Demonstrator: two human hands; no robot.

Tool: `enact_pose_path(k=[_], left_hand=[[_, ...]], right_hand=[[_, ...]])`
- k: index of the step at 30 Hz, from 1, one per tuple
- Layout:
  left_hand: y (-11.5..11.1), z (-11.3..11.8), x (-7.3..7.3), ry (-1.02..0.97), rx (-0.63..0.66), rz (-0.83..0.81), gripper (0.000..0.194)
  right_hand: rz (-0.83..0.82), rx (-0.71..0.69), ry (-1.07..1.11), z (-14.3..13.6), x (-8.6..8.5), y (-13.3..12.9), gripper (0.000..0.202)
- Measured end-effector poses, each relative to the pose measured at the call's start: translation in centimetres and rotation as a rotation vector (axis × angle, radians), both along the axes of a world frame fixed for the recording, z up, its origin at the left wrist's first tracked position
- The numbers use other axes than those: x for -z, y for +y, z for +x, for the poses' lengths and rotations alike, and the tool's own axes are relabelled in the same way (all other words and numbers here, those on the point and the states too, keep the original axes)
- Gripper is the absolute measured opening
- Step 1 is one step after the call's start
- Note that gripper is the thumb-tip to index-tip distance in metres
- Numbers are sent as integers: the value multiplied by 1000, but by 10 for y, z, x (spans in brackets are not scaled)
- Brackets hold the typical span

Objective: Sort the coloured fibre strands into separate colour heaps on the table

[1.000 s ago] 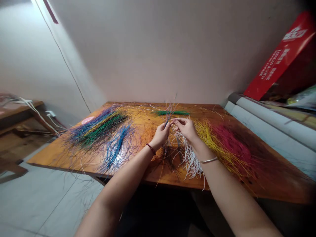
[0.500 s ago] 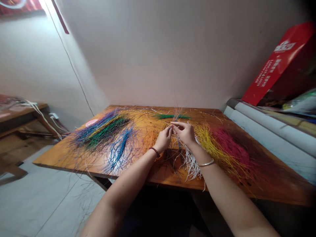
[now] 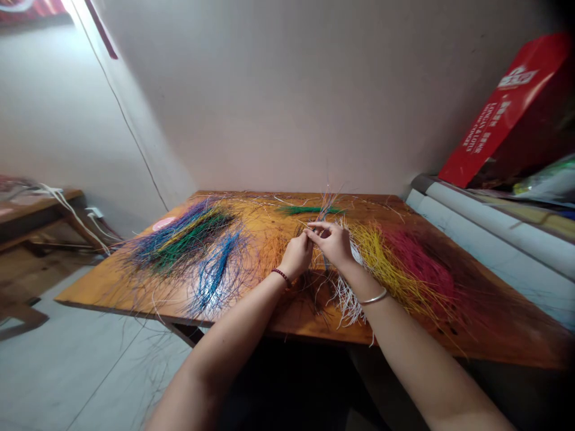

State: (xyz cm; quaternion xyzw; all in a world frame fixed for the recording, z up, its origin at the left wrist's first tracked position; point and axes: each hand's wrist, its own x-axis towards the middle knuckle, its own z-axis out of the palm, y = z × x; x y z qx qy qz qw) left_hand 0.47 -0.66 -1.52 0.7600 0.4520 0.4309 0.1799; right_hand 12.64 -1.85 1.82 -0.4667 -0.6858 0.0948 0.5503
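Observation:
My left hand (image 3: 297, 254), with a dark red bead bracelet, pinches thin strands near the table's middle. My right hand (image 3: 335, 244), wearing a silver bangle, meets it with thumb and forefinger closed on the same strands. A loose spray of blue and orange strands (image 3: 327, 203) stands up behind my fingers. White strands (image 3: 351, 299) lie below my right hand, and yellow strands (image 3: 389, 263) fan out to its right. Orange strands (image 3: 272, 248) are left of my left hand. Where my fingertips meet, fine detail is too small to tell.
On the wooden table (image 3: 108, 287) lie a blue bundle (image 3: 218, 266), a green, yellow and purple pile (image 3: 184, 236), a magenta bundle (image 3: 420, 263) and green strands (image 3: 309, 210) at the back. A red box (image 3: 505, 114) leans at right above pale rolls (image 3: 489, 209).
The camera view has shifted slightly. My hands stay together, with the right fingers bent a little more over the strands, and the upright spray has moved slightly right.

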Motion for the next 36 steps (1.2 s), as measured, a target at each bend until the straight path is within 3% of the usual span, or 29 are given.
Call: enact_pose_path(k=[4,9,13,17,23,36], left_hand=[[0,1,0,-96,45,-5,34],[7,4,-1,-277,98,-87,32],[9,5,-2,-380,109,-199,33],[9,6,-1,-404,104,-210,30],[9,6,0,-315,139,-71,29],[-3,0,-4,-62,31,30,22]], right_hand=[[-54,-82,54,-1,2,3,27],[-252,-320,480,-2,-4,3,26],[-319,-389,648,-3,-8,0,27],[-299,-366,680,-6,-3,5,28],[-267,-282,596,-7,8,15,29],[-212,-153,581,-5,7,15,33]])
